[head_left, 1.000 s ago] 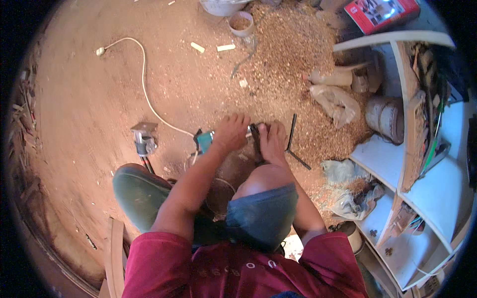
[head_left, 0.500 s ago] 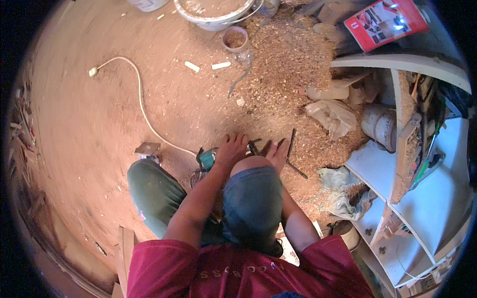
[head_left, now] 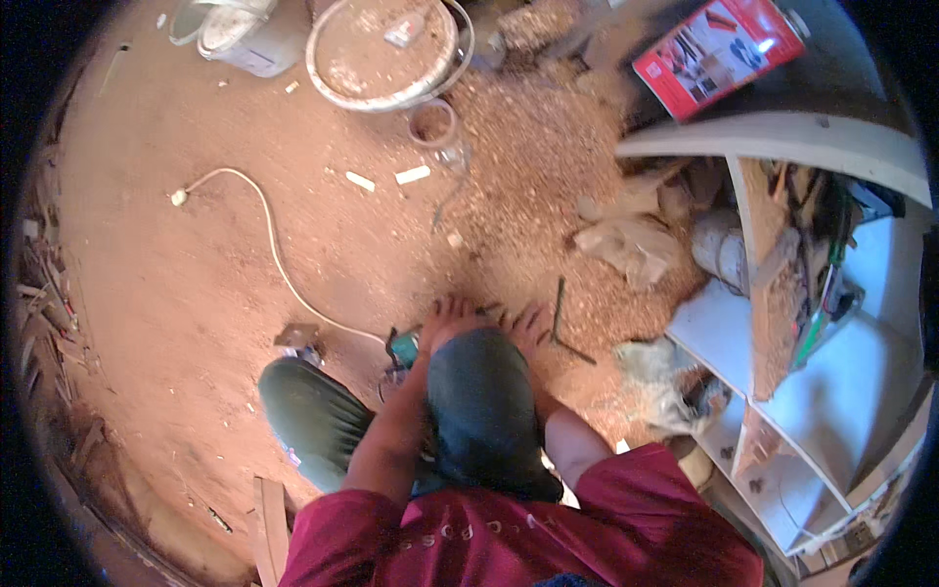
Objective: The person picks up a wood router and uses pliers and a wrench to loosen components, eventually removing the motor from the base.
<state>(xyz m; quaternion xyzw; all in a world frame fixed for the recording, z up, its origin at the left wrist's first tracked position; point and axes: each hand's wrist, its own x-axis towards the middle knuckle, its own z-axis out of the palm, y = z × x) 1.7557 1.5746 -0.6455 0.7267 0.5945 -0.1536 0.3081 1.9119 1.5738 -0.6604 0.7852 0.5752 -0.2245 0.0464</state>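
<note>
My left hand (head_left: pixel 451 320) lies over a teal corded power tool (head_left: pixel 404 344), its fingers curled across the body just beyond my raised knee. The tool's back end and cable show left of the wrist; the rest is under the hand and knee. On the other side of the knee, my right hand (head_left: pixel 529 330) rests low with its fingers spread, near the tool's dark front end. A thin black angled rod (head_left: pixel 558 318) lies beside the right fingers. My knee hides part of both hands, and the picture is slightly smeared.
A pale cord (head_left: pixel 272 240) curves over the dusty floor to a plug. Wood shavings (head_left: pixel 528 147) are heaped ahead, near a white bucket (head_left: pixel 315 73) and a small cup (head_left: pixel 432 123). At right stand a white shelf unit (head_left: pixel 709 328), a plastic bag (head_left: pixel 631 249) and a red tin (head_left: pixel 719 54).
My view has shifted, so the buckets show more fully at the top. My right hand's fingers look more spread. The left hand stays over the power tool.
</note>
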